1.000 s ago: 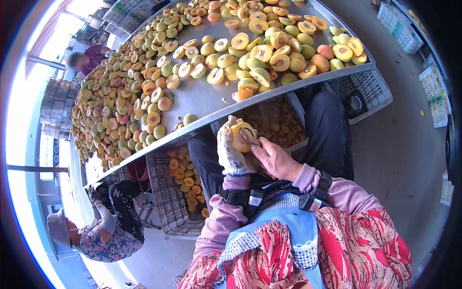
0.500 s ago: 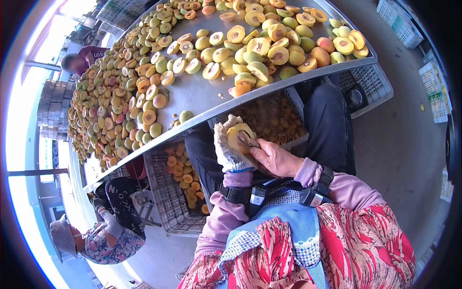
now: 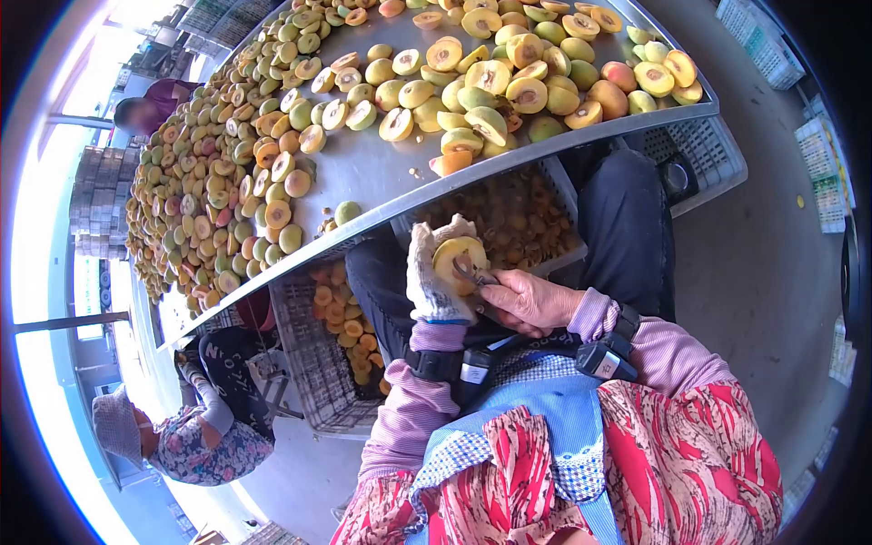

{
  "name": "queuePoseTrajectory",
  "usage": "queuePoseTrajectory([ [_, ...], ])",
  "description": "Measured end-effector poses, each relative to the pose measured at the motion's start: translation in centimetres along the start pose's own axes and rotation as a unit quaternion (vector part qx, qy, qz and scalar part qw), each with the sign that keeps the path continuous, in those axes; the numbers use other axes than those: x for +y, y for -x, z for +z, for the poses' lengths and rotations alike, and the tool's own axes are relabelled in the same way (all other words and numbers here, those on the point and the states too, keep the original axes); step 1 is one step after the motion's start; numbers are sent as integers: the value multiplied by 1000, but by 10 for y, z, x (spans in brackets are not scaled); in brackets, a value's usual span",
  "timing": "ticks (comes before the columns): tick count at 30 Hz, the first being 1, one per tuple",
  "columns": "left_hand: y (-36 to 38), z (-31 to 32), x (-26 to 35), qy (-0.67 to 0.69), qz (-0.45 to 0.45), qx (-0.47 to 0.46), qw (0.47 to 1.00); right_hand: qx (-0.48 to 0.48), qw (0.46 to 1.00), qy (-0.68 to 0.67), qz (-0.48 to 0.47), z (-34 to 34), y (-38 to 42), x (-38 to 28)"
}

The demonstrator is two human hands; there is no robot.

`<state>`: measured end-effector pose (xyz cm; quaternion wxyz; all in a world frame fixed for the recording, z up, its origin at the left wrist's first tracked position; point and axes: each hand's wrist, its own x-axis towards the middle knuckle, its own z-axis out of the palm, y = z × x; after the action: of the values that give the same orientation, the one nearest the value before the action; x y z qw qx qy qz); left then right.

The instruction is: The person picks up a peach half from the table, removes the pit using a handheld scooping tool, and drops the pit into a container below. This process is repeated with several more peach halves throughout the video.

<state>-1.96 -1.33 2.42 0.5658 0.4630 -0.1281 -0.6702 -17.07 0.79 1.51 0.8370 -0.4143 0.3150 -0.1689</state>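
Observation:
In my gloved left hand (image 3: 429,280) is a halved peach (image 3: 446,258), its yellow cut face turned up and the fingers wrapped round its far side. My bare right hand (image 3: 534,302) grips a small metal pitting tool (image 3: 469,272). The tool's curved tip sits at the centre of the cut face; its handle is mostly hidden by my fingers. Both hands are above my lap, just short of the metal table's edge (image 3: 413,202).
Many peach halves (image 3: 490,77) cover the metal table. Beneath it, a crate (image 3: 566,195) holds brownish scraps, and a grey crate (image 3: 300,363) at left holds more halves. One person in a hat (image 3: 116,422) sits at left; another person (image 3: 163,100) is farther off.
Both hands remain on the peach half and tool. The tool's tip has shifted slightly in the cut face, and my right hand has moved a little right and down.

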Motion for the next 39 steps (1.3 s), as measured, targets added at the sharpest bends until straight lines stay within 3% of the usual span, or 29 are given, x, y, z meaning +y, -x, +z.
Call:
queuePoseTrajectory([
  [1,-2,-1,3,-6,-49,-34,998,-10,1000,13,10,-2,3,-2],
  [2,-8,-2,3,-43,-69,-7,997,-20,999,27,21,-4,5,-3],
  [5,-25,-12,19,-259,-153,-134,944,-6,991,92,93,-5,2,-1],
  [6,-25,-15,18,-260,-151,-130,945,-9,991,92,92,-6,0,-2],
  [9,-17,-7,13,-57,-93,-58,992,14,995,84,46,-13,-3,-4],
  [11,-5,-5,4,9,-112,-21,993,53,996,45,52,-13,-8,1],
  [12,-4,-5,-5,-14,-63,5,998,27,999,24,40,-14,-7,4],
  [15,-13,-10,-1,-68,-128,23,989,17,997,63,29,-8,-5,1],
  [16,-11,-3,-3,-82,-87,46,992,20,997,63,30,-8,-10,8],
  [18,-9,-3,-8,-111,-44,68,991,74,966,182,-169,-10,-25,28],
  [19,-8,-3,-10,-141,0,92,986,75,965,183,-170,-5,-20,21],
  [21,-8,-7,-13,-138,34,101,985,42,995,51,77,6,-6,0],
  [25,2,-6,-9,-158,133,79,975,9,991,-97,95,13,-2,1],
  [28,-2,-20,9,-87,-60,-65,992,30,992,-71,100,16,0,-5],
  [29,2,-20,20,-75,-115,-118,983,48,995,65,63,15,1,-12],
  [30,2,-20,20,-91,-109,-113,983,64,977,200,24,15,1,-15],
  [31,3,-22,19,-107,-103,-106,983,63,977,200,24,13,-5,-2],
  [33,3,-22,20,-100,-139,-90,981,132,873,393,-256,2,-21,31],
  [34,4,-21,18,-92,-177,-75,977,132,873,394,-255,3,-16,23],
  [36,8,-20,15,-81,-177,-66,979,68,922,379,-41,8,1,-2],
  [37,11,-19,13,-74,-177,-55,980,71,922,378,-39,7,-3,6],
  [38,9,-23,5,-49,-93,-38,994,89,918,375,-92,4,-10,17],
  [39,10,-27,-3,-47,-96,-39,994,104,911,371,-144,2,-15,28],
])
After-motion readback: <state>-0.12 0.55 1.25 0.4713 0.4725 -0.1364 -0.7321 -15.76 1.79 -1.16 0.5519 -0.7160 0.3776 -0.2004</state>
